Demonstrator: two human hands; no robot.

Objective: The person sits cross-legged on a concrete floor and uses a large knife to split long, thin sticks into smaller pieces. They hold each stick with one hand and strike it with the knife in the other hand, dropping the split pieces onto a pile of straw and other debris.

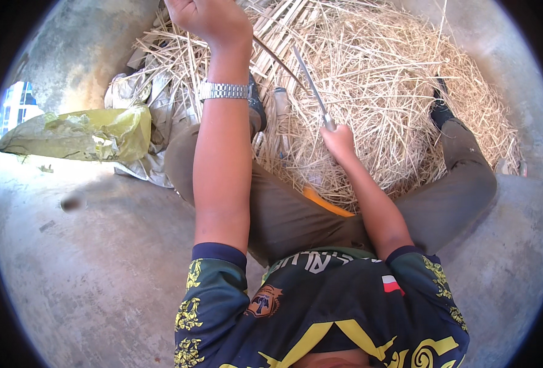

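High at the top edge, my left hand (213,21) is closed, its fingers partly cut off by the frame. A thin brown strip (277,60) comes out from behind that hand and slants down to the right, close to the knife. My right hand (339,142) wraps round the pale handle of a knife (312,84). Its long narrow blade points up and slightly left over the straw-like shavings. The strip's lower end is near the blade; whether they touch I cannot tell.
A large heap of pale shavings (382,80) fills the space between and beyond my legs. Longer split strips (277,21) lie at its far left. A torn yellow sack (94,136) is on the concrete floor (112,264) at left. Something orange (326,203) shows between my thighs.
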